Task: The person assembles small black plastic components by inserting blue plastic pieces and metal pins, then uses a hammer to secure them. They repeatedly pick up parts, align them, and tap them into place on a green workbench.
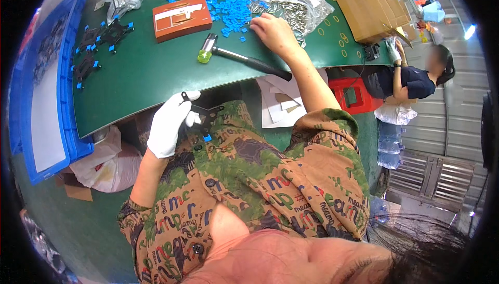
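While the gloved left hand (174,123) pinches the black bracket (212,111) left of centre, steady support with its arms exposed seems best; the right hand (273,32), half-curled beside blue clips (228,16) at upper centre, hides its grip.

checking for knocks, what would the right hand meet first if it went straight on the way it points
Probably the blue pieces, just beyond the fingers of the right hand. Its height above the table is unclear, so it might pass over them.
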Action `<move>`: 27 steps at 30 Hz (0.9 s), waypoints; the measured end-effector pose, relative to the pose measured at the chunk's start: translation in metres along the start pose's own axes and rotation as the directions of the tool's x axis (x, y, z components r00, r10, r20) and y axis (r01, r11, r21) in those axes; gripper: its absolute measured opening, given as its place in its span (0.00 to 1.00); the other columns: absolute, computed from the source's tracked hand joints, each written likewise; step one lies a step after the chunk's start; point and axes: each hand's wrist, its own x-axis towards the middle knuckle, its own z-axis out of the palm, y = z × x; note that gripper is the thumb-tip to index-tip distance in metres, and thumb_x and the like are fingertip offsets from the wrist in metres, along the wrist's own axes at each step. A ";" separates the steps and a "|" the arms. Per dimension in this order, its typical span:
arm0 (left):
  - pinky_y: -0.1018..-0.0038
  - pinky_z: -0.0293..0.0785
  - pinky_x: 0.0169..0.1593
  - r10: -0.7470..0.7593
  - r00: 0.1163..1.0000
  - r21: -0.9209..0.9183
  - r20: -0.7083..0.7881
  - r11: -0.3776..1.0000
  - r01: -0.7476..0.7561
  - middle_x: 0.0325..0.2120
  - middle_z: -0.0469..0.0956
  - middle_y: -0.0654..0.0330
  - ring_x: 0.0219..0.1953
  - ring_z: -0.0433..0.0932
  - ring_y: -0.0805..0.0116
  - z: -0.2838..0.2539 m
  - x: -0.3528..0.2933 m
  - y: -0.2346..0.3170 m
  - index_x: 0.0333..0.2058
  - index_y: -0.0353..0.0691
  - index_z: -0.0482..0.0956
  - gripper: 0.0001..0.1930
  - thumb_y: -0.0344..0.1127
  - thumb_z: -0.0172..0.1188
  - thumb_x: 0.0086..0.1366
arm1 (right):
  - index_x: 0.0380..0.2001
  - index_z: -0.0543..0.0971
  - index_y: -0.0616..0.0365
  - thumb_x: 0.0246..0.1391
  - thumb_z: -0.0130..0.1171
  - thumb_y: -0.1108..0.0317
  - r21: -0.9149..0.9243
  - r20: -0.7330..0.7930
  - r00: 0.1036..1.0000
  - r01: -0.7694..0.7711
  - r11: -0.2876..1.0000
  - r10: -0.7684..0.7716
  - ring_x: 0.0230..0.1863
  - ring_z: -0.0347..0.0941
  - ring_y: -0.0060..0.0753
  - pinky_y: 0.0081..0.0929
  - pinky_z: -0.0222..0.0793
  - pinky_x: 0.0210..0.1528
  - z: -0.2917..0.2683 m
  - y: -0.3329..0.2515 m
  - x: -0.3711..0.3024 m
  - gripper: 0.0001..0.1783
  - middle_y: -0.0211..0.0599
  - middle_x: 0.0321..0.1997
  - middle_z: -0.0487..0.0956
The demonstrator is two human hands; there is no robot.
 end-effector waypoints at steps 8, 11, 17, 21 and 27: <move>0.77 0.71 0.36 0.010 0.997 0.285 -0.075 0.959 0.012 0.28 0.79 0.64 0.28 0.74 0.77 0.013 0.004 0.006 0.50 0.32 0.82 0.14 0.36 0.55 0.76 | 0.45 0.82 0.64 0.68 0.60 0.69 0.952 0.173 0.952 -0.096 0.289 -0.253 0.37 0.79 0.20 0.21 0.76 0.43 -0.036 -0.140 -0.037 0.09 0.30 0.39 0.80; 0.76 0.71 0.35 0.031 0.997 0.475 -0.070 0.880 0.006 0.24 0.78 0.63 0.27 0.74 0.76 0.017 0.003 0.016 0.47 0.33 0.82 0.13 0.37 0.56 0.75 | 0.42 0.83 0.60 0.67 0.61 0.67 0.924 0.097 0.929 0.049 0.380 -0.357 0.41 0.76 0.26 0.26 0.73 0.46 -0.022 -0.155 -0.037 0.08 0.31 0.37 0.78; 0.73 0.71 0.34 0.046 0.997 0.462 -0.069 0.887 -0.009 0.22 0.76 0.62 0.25 0.74 0.73 0.018 0.000 0.016 0.44 0.35 0.82 0.12 0.38 0.57 0.74 | 0.42 0.84 0.57 0.65 0.63 0.67 0.875 0.060 0.928 0.129 0.466 -0.368 0.42 0.76 0.33 0.31 0.72 0.48 -0.011 -0.160 -0.039 0.07 0.32 0.36 0.78; 0.72 0.72 0.34 0.058 0.997 0.517 -0.050 0.856 -0.023 0.23 0.77 0.60 0.26 0.75 0.71 0.013 0.001 0.010 0.43 0.36 0.82 0.11 0.38 0.57 0.74 | 0.45 0.83 0.56 0.62 0.64 0.67 0.641 -0.053 0.920 0.329 0.693 -0.387 0.41 0.76 0.38 0.35 0.71 0.46 -0.010 -0.168 -0.041 0.10 0.34 0.36 0.78; 0.66 0.76 0.37 0.212 0.971 0.760 0.113 0.611 -0.222 0.29 0.82 0.54 0.28 0.78 0.59 -0.009 -0.004 0.001 0.46 0.40 0.84 0.12 0.39 0.56 0.74 | 0.50 0.81 0.54 0.59 0.66 0.71 0.825 0.038 0.929 0.178 0.537 -0.367 0.40 0.76 0.37 0.34 0.68 0.44 0.006 -0.168 -0.052 0.16 0.31 0.40 0.80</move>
